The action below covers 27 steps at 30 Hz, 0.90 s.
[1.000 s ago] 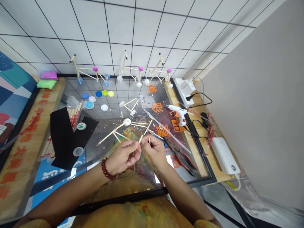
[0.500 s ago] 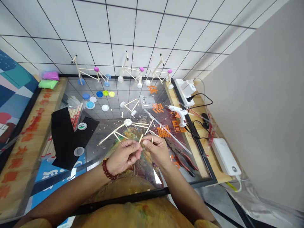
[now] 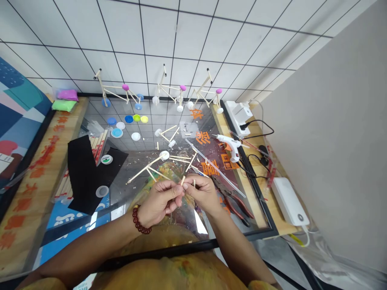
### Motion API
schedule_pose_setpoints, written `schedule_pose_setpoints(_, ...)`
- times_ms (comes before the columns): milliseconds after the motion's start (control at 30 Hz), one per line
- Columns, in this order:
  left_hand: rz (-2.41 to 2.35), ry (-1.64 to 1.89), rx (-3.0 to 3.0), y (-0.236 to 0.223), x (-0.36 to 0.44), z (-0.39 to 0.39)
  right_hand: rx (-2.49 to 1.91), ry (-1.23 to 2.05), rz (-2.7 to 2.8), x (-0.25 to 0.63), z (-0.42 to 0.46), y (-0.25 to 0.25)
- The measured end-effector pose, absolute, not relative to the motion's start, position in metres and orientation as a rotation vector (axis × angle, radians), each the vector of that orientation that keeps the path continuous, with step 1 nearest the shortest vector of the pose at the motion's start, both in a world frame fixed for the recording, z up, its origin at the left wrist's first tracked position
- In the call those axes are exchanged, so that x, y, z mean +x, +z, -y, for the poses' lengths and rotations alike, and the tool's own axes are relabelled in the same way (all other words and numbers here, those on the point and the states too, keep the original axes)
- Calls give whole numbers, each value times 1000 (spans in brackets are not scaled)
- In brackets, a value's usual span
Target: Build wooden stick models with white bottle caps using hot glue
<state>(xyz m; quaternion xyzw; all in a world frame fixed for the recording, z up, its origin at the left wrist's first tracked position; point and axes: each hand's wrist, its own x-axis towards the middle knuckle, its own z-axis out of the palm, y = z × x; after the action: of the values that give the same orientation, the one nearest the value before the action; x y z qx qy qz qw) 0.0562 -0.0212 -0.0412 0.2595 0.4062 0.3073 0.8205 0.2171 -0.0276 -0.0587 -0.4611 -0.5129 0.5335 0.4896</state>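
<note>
Close together over the glass tabletop, my left hand [image 3: 161, 201] and my right hand [image 3: 204, 194] meet at the fingertips. My left thumb and fingers pinch a short wooden stick [image 3: 183, 180], which my right fingertips also seem to touch. The end of a second wooden stick [image 3: 194, 183] pokes up between my right fingers. Just beyond lies a stick frame [image 3: 148, 165] with a white cap [image 3: 164, 155] at its end. Loose sticks [image 3: 180, 159] and a smaller frame with white wheels [image 3: 167, 135] lie farther off.
Three stick tricycle models [image 3: 169, 88] with pink seats stand along the back. A glue gun [image 3: 231, 147] and pliers [image 3: 234, 201] lie right. Coloured caps [image 3: 129, 119], black felt [image 3: 81, 173] and bundled sticks [image 3: 98, 147] are left. A power strip [image 3: 237, 117] sits at the right edge.
The whole view has shifted slightly, so things appear a little farther right. Both hands keep nearly the same pose, still holding the sticks.
</note>
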Motion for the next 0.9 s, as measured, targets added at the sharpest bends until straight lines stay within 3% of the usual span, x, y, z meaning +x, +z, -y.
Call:
schedule_pose_setpoints(233, -892, 662, 665, -44, 54, 18, -1315, 1057, 1263, 204, 35, -60)
schedule_pose_setpoints(367, -854, 629, 648, -40, 54, 17, -1343, 1041, 984, 210, 28, -66)
schedule_pose_setpoints(900, -846, 681, 599, -42, 55, 15, -1143, 1371, 1029, 208, 29, -63)
